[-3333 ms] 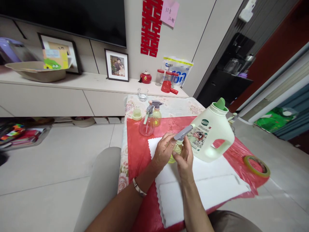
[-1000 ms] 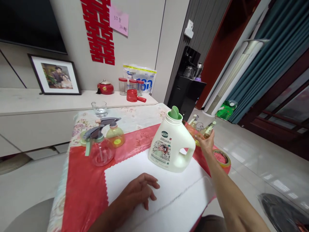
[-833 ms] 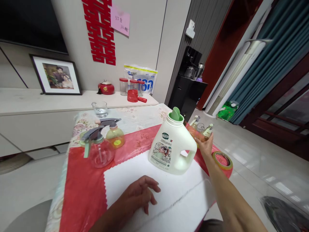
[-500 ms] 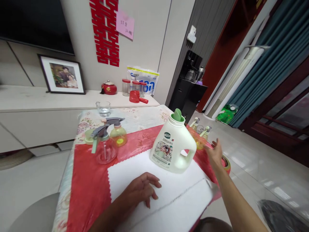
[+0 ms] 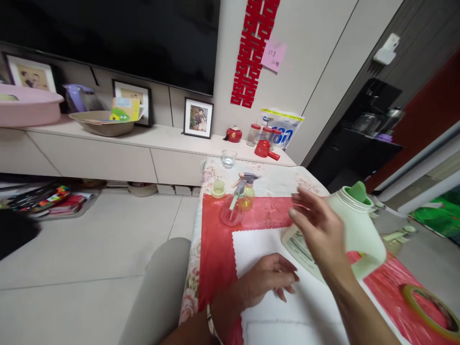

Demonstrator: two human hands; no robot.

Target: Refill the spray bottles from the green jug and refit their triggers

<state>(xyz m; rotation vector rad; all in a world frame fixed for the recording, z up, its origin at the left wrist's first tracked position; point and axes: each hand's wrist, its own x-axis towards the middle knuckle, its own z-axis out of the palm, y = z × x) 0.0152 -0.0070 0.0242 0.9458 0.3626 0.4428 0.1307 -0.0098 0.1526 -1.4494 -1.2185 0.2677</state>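
My right hand (image 5: pixel 318 225) is raised in front of the large pale-green detergent jug (image 5: pixel 359 230), fingers apart and holding nothing; it hides part of the label. A green spout (image 5: pixel 358 191) shows in the jug's uncapped neck. Lower down, my left hand (image 5: pixel 268 280) hovers over or rests on the white sheet (image 5: pixel 258 244), its fingers loosely bent and free of anything. Left of the jug stand a pink see-through spray bottle (image 5: pixel 230 214) and, behind it, a yellow one (image 5: pixel 249 197). A pale-green cap (image 5: pixel 218 189) lies beside them.
A glass cup (image 5: pixel 228 160) stands at the table's far end. Right of the jug are a pump bottle (image 5: pixel 393 243) and a roll of tape (image 5: pixel 409 293) on the red cover (image 5: pixel 215 254). Red-lidded jars (image 5: pixel 253 135) and a red scoop-like container (image 5: pixel 262 149) sit on the cabinet.
The view has turned left, bringing more of the cabinet into sight. My right hand has moved from the jug's right side across to its front. My left hand stays over the sheet.
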